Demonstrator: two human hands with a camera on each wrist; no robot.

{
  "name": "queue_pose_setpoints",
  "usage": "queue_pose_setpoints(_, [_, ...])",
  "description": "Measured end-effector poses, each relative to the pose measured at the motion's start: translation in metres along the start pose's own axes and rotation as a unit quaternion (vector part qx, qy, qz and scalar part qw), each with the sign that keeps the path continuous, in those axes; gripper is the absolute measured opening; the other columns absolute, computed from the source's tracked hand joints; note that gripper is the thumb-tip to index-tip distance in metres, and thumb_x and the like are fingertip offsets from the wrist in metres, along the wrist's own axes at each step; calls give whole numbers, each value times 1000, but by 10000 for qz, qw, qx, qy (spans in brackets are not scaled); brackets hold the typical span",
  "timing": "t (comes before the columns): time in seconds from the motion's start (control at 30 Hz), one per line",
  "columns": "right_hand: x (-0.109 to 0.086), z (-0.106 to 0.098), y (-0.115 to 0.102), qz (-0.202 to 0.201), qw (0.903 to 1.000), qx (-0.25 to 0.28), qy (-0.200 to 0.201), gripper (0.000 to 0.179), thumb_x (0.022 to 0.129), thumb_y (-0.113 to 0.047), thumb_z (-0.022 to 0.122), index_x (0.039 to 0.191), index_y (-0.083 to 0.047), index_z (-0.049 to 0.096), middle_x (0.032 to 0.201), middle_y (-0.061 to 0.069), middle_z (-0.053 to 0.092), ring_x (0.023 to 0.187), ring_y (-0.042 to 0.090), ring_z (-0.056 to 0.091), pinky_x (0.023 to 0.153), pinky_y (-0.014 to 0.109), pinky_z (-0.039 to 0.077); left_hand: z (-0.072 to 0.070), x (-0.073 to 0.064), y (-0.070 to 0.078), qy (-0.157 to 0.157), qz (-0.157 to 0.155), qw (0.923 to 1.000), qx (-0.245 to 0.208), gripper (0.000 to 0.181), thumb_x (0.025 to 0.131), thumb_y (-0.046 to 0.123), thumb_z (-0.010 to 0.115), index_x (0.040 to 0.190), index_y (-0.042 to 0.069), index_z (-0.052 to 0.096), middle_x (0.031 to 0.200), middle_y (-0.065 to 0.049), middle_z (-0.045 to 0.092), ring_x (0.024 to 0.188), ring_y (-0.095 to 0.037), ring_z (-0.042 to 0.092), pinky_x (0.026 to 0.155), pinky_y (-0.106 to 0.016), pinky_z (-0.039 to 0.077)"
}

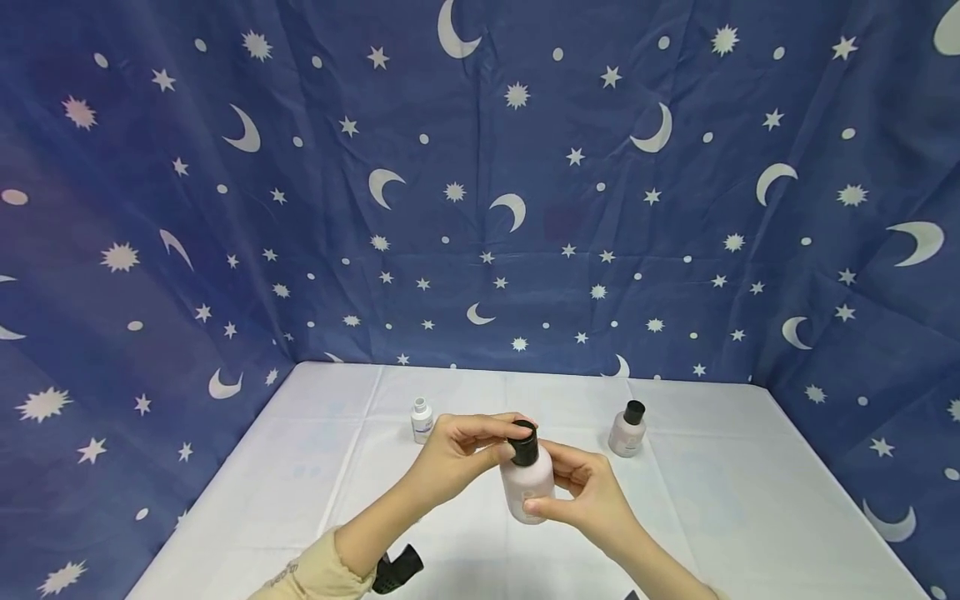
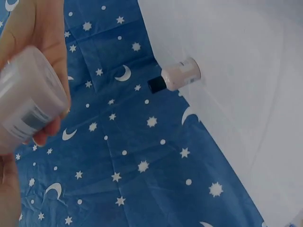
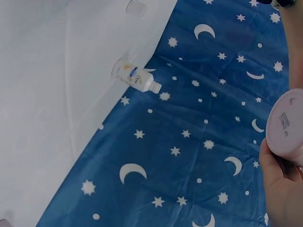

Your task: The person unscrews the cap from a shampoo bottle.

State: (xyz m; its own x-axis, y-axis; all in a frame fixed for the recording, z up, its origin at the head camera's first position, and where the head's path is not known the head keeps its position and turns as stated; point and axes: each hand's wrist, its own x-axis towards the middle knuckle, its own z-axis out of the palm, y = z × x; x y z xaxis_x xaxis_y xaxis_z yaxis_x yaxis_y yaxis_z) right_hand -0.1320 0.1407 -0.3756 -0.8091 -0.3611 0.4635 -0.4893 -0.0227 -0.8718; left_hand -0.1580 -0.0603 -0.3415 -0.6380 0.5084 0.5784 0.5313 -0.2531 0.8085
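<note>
A pink bottle with a black cap is held up over the white table, tilted slightly. My left hand pinches the cap between thumb and fingers. Around the bottle's body curls my right hand, its thumb across the front. In the left wrist view the same bottle shows its base and a dark patch on its label. Its round base, with small print, faces the right wrist camera.
A second pink bottle with a black cap stands farther back on the right. Behind my left hand stands a small white bottle, its neck uncapped. A black device sits at my left wrist. Star-patterned blue cloth walls the table's back and sides.
</note>
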Motion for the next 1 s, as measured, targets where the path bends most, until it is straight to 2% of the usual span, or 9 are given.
queue_pose_setpoints(0.1, [0,1,2,190,9995,-123,200,53,74,1,76,120,17,53,110,-13,68,100,2,64,87,17,52,6,1,-2,486,-221,9982,286,36,86,15,68,102,-16,61,111,-36,60,116,-3,56,99,-24,47])
queue_pose_setpoints(0.2, [1,3,3,386,9979,-334,399,53,74,0,77,120,13,55,112,7,69,100,1,63,87,17,52,10,1,-6,796,-164,9961,345,32,84,11,70,100,-16,61,110,-33,61,113,-5,58,99,-24,48])
queue_pose_setpoints(0.27, [3,4,3,527,9964,-461,487,52,74,-1,77,120,11,57,113,19,67,99,1,63,87,16,52,12,1,-9,988,-117,9945,314,29,84,8,70,98,-15,59,110,-26,62,109,-6,59,98,-23,48])
queue_pose_setpoints(0.33, [6,5,4,646,9951,-518,541,52,74,-2,78,120,10,58,113,25,65,98,0,63,86,16,52,14,2,-12,1143,-79,9930,293,26,84,6,70,97,-13,57,109,-16,60,108,-5,57,98,-22,48])
queue_pose_setpoints(0.43, [10,6,5,726,9943,-531,580,51,74,-2,77,120,11,58,112,28,64,97,-1,63,85,15,52,15,3,-16,1292,-45,9911,324,23,84,2,68,97,-11,55,105,-7,56,105,-4,54,97,-21,48])
queue_pose_setpoints(0.7, [12,6,5,1016,9933,-59,555,54,76,1,74,123,17,52,116,35,59,96,0,63,84,15,52,20,9,-17,1380,-24,9892,494,27,86,5,67,106,-7,53,106,-22,52,96,-2,54,90,-20,49])
queue_pose_setpoints(0.8, [13,4,5,1039,9934,48,476,56,77,0,74,124,17,50,117,36,57,96,0,64,84,16,52,20,11,-16,1349,-73,9892,564,30,85,6,68,109,-6,54,110,-23,51,95,-3,54,90,-20,49])
queue_pose_setpoints(0.87, [13,3,6,997,9941,79,410,56,77,0,74,124,17,50,116,36,57,95,1,64,84,16,53,18,12,-15,1347,-145,9887,644,34,83,8,71,111,-5,54,113,-22,52,101,-8,54,93,-20,48])
queue_pose_setpoints(1.0, [13,1,8,985,9946,278,199,54,78,-1,73,124,17,50,112,18,67,94,4,66,83,19,54,12,11,-16,1198,-225,9908,587,59,79,32,74,119,-4,51,124,-25,50,117,-11,51,101,-20,44])
